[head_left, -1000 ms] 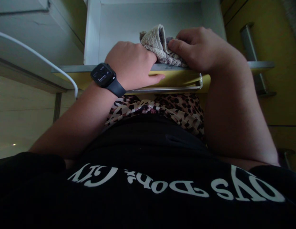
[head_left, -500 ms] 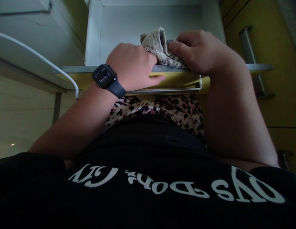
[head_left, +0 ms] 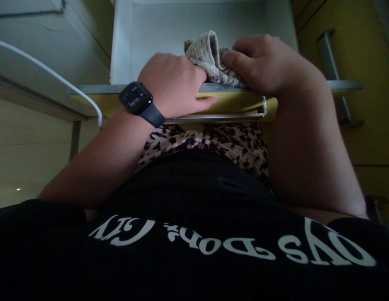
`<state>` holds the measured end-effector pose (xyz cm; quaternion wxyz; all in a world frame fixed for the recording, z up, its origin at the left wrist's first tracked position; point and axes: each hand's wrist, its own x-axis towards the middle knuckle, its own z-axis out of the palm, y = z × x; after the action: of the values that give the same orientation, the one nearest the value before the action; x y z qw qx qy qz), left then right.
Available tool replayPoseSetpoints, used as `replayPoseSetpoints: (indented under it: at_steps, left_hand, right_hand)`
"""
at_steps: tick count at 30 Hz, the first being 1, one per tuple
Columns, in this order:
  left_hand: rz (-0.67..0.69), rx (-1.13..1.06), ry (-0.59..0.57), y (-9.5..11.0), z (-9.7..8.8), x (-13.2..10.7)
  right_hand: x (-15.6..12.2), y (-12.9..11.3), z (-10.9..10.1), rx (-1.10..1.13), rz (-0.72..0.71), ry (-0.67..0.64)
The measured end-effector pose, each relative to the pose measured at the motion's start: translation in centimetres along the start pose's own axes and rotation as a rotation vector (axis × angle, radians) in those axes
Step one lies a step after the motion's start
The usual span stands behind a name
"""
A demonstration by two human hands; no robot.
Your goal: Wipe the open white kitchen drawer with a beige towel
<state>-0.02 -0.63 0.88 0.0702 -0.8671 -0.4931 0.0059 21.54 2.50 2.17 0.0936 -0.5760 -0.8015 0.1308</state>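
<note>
My right hand (head_left: 263,62) is closed on a terry cloth (head_left: 207,56), thumb on the near side and fingers curled over the far side. It presses the bunched fabric down onto the top edge of the drawer front (head_left: 238,105). My left hand (head_left: 174,83) is wrapped over that same edge just beside the cloth, knuckles up against its folds and thumb flat on the yellow face. Its fingers are hidden on the inner side.

The cloth sits on the rim between my two hands, one loop of it standing up over the open white drawer (head_left: 194,25).

I judge it light, soft and limp. It looks sure to fold wherever I let go, and the looped pile should not slip on skin. A full-handed grip on the bunched middle suits it better than a pinch at a corner.

A dark smartwatch (head_left: 135,98) is on my left wrist. Below my hands runs the metal bar handle (head_left: 232,117), then the leopard-print fabric (head_left: 225,144) at my waist. A white cable (head_left: 50,73) curves down on the left, and another cabinet handle (head_left: 330,62) stands to the right.
</note>
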Motion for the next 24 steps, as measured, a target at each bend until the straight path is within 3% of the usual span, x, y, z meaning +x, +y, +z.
replayPoseSetpoints:
  at_steps: [24]
  left_hand:
    - [0.029, -0.004, 0.041, -0.07, 0.23, 0.17]
  right_hand:
    - [0.05, 0.22, 0.13, -0.002, -0.008, 0.017]
